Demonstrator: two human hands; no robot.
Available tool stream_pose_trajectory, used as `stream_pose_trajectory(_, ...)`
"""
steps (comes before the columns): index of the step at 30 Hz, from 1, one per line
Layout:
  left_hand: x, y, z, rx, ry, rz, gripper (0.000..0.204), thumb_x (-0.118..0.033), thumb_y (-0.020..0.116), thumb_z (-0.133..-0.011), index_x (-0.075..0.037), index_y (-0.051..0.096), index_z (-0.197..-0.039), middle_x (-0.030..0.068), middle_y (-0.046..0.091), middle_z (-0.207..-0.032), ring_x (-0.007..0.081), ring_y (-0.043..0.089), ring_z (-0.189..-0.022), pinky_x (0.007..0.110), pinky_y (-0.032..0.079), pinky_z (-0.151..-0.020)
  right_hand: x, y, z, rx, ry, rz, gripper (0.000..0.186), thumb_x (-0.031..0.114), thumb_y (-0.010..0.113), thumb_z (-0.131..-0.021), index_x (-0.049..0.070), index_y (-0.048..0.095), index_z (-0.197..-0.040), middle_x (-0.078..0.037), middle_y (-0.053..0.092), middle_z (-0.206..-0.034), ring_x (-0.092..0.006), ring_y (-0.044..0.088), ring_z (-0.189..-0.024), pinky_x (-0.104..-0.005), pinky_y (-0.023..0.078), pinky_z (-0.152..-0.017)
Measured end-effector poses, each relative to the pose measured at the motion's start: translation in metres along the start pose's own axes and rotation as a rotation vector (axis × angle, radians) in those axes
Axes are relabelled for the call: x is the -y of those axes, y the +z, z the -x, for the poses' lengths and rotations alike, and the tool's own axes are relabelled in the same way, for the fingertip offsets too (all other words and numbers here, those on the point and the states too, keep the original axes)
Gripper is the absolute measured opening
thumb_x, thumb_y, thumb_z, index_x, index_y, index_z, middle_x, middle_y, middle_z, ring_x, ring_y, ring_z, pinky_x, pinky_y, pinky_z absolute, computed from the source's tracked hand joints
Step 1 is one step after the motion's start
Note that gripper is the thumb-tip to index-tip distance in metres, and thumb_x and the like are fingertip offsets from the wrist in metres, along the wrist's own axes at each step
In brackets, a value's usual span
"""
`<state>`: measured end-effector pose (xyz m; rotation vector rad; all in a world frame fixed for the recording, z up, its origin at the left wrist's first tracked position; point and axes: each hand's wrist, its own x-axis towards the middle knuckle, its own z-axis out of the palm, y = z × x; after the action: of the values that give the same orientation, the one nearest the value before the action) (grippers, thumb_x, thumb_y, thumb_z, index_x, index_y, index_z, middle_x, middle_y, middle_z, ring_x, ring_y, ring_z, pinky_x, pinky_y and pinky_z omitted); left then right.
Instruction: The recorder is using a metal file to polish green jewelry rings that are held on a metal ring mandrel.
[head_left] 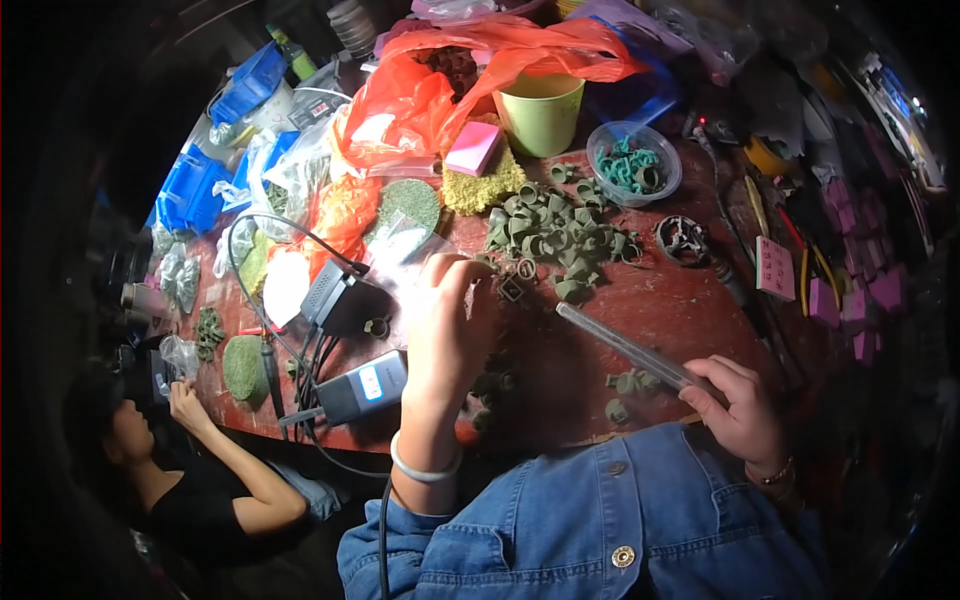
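Rod [625,348] is slanting across the right half of the table [690,310], its lower end sitting in the right hand [735,405], which is grasping it between thumb and fingers. Its long axis is running from that grip up and to the left, and the free tip is pointing just below the ring pile [560,225], near it; whether the tip is touching the table I cannot tell. The left hand [447,320] is holding its fingers curled to the left of the tip, nearer the pile than the right hand; glare is hiding whether it is gripping anything. A few loose rings [632,381] are lying under the rod, just left of the right hand.

Beyond the pile, 1 clear tub [640,201] is holding turquoise pieces, and 1 green cup [540,115] is standing beside an orange bag [400,105]. To the right, 1 pink card [775,268] is bearing dark characters, small and warped by the lens. At the left, 1 dark device [350,395] is showing a lit screen, its marks too small for reading. No brand is showing clearly. Farther left, a co-worker [235,455] is sitting with 1 hand raised at the table edge.
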<state>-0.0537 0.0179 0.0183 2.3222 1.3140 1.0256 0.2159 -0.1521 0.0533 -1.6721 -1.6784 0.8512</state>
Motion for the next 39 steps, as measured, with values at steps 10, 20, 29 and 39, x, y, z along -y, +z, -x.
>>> stream_pose_trajectory(10,-0.024,-0.014,0.035,0.033,-0.48,1.172,0.021,0.007,0.062,-0.087,0.004,0.06,-0.108,0.009,0.06,-0.104,0.019,0.063,-0.103,0.029,0.053,-0.088,0.003,0.001,-0.002,0.042,0.033,-0.126,0.021,0.012,0.066,-0.091,-0.004,0.062,-0.105,-0.012,0.062,-0.082,-0.0193,0.062,-0.07,-0.03,0.047,-0.062)
stream_pose_trajectory(20,-0.016,-0.015,0.044,0.39,-0.429,1.452,0.018,0.004,0.063,-0.089,0.003,0.063,-0.107,0.0078,0.055,-0.108,0.0159,0.059,-0.1,0.03,0.051,-0.087,0.0,-0.001,0.001,0.145,-0.048,-0.136,0.022,0.012,0.067,-0.09,-0.003,0.063,-0.105,-0.012,0.063,-0.082,-0.0201,0.062,-0.07,-0.0303,0.047,-0.062)
stream_pose_trajectory(29,-0.014,-0.025,0.043,0.501,-0.612,1.37,0.023,0.006,0.072,-0.081,0.004,0.063,-0.102,0.014,0.065,-0.111,0.0167,0.066,-0.093,0.028,0.055,-0.079,0.0,-0.017,0.005,0.222,-0.094,-0.061,0.02,0.009,0.07,-0.086,-0.004,0.065,-0.1,-0.011,0.063,-0.081,-0.0201,0.062,-0.07,-0.0291,0.047,-0.063)
stream_pose_trajectory(39,-0.025,-0.028,0.035,0.621,-0.218,1.213,0.026,0.009,0.066,-0.084,0.002,0.067,-0.11,0.0084,0.062,-0.11,0.0135,0.06,-0.101,0.026,0.051,-0.085,-0.007,-0.025,0.008,0.284,-0.108,-0.101,0.022,0.01,0.072,-0.085,-0.003,0.065,-0.1,-0.01,0.061,-0.077,-0.0209,0.06,-0.066,-0.0318,0.045,-0.059)
